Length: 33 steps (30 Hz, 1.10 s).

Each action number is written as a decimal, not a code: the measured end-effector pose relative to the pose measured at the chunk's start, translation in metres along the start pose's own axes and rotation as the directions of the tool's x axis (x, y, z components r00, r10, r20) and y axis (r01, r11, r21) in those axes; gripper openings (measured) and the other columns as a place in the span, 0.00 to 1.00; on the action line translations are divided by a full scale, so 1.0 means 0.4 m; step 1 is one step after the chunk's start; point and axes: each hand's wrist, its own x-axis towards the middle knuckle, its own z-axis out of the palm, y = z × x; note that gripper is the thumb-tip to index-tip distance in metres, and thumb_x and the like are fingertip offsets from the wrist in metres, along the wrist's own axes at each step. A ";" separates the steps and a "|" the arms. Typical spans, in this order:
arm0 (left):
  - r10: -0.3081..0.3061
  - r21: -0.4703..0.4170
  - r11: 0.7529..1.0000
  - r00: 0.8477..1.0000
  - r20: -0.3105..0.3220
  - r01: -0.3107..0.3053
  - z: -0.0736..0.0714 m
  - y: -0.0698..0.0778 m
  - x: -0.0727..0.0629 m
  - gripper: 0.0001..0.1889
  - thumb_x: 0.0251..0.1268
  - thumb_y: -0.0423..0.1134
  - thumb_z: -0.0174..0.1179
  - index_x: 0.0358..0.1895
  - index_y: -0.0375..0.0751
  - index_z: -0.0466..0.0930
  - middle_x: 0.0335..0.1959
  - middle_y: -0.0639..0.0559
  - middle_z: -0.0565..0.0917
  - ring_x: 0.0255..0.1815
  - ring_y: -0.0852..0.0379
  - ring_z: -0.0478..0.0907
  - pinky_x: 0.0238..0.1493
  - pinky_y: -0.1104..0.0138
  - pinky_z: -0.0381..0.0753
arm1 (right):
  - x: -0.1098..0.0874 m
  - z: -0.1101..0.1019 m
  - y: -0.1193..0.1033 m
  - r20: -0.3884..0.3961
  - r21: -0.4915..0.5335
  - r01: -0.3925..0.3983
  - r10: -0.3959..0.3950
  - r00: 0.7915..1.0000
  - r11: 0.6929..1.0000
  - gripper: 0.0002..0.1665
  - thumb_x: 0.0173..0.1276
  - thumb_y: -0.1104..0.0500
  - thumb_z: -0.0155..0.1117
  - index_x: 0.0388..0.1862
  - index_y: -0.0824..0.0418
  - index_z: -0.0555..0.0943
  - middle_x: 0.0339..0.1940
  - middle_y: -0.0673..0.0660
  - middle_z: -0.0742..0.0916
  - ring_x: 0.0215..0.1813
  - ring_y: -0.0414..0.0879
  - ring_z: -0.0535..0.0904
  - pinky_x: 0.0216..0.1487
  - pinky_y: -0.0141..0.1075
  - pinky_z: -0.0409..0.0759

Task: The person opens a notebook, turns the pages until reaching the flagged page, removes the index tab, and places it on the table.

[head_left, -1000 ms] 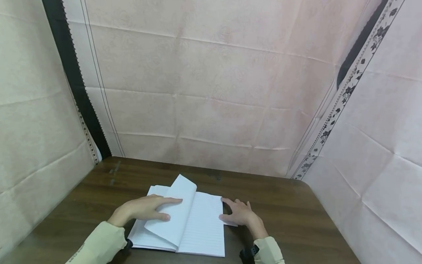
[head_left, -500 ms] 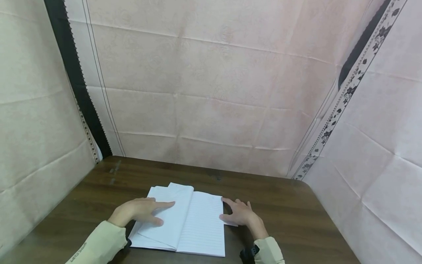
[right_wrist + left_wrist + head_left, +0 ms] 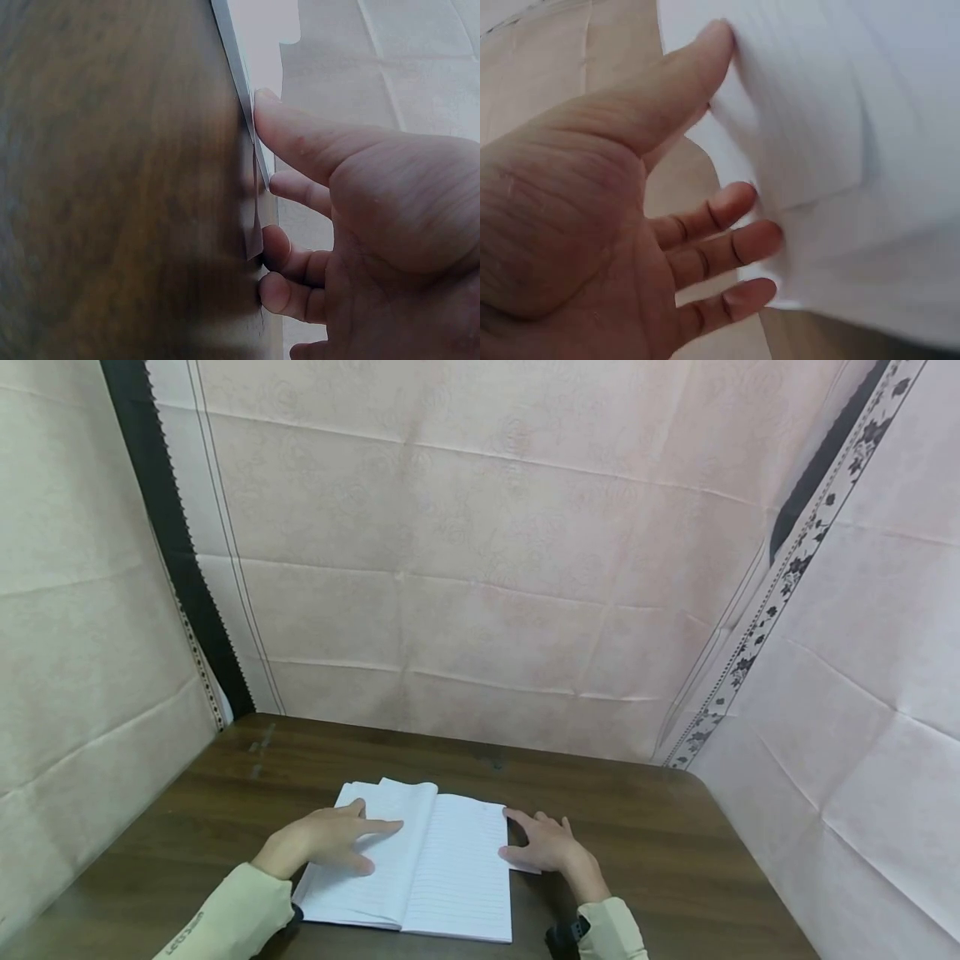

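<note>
An open notebook with ruled white pages lies on the table, its spine running up the middle. My left hand rests on the left page, index finger and thumb spread apart. In the left wrist view, the thumb of the left hand touches the paper while the other fingers sit loosely at its edge. At the notebook's right edge, my right hand touches the right page with thumb and index fingertips. A small piece of paper sticks out under that edge, beside the fingers of the right hand.
The brown wooden table extends around the notebook on all sides. Pale cloth sheets hang behind it and at both sides, with a dark strip at the left corner.
A leaf that stood raised and tilted one second ago has come down flat onto the left page. The left hand shifted slightly left with it; the right hand has stayed in place.
</note>
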 end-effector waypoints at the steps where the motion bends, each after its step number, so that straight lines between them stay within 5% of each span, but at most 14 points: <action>1: 0.023 0.006 1.000 1.000 -0.007 -0.023 0.004 0.003 0.002 0.33 0.60 0.49 0.71 0.71 0.67 0.72 0.68 0.30 0.67 0.60 0.38 0.73 0.56 0.40 0.72 | 0.000 0.000 0.000 0.001 0.001 0.001 -0.001 1.000 1.000 0.42 0.66 0.41 0.68 0.75 0.53 0.68 0.67 0.68 0.76 0.71 0.67 0.66 0.67 0.73 0.44; 5: 0.140 0.037 0.990 0.990 -0.020 -0.139 0.020 0.019 0.009 0.34 0.61 0.50 0.70 0.71 0.70 0.71 0.48 0.48 0.73 0.36 0.57 0.71 0.39 0.59 0.73 | 0.001 0.001 0.001 0.003 0.007 0.005 -0.005 1.000 1.000 0.42 0.67 0.42 0.68 0.75 0.53 0.68 0.67 0.68 0.76 0.71 0.67 0.66 0.67 0.74 0.44; 12: 0.310 0.008 0.951 0.951 0.021 -0.310 0.036 0.035 0.018 0.33 0.64 0.54 0.66 0.73 0.72 0.67 0.37 0.58 0.67 0.29 0.65 0.62 0.32 0.69 0.66 | 0.004 0.003 0.003 0.002 0.002 0.007 -0.007 1.000 1.000 0.42 0.66 0.41 0.68 0.76 0.52 0.68 0.67 0.67 0.76 0.71 0.67 0.66 0.67 0.74 0.44; 22: 0.378 0.065 0.925 0.925 -0.038 -0.375 0.031 0.044 0.019 0.18 0.64 0.57 0.64 0.56 0.63 0.83 0.33 0.59 0.68 0.29 0.67 0.59 0.30 0.72 0.62 | 0.009 0.003 0.004 0.007 -0.009 0.000 0.000 1.000 1.000 0.42 0.66 0.40 0.68 0.76 0.51 0.68 0.67 0.68 0.76 0.71 0.67 0.66 0.68 0.73 0.45; 33: 0.412 0.042 0.910 0.911 -0.005 -0.412 0.057 0.063 0.031 0.27 0.60 0.47 0.70 0.64 0.63 0.78 0.30 0.62 0.69 0.31 0.68 0.62 0.38 0.70 0.66 | 0.005 0.001 0.009 0.010 -0.018 -0.008 0.008 1.000 1.000 0.42 0.67 0.40 0.67 0.76 0.52 0.68 0.67 0.68 0.76 0.71 0.68 0.66 0.68 0.73 0.45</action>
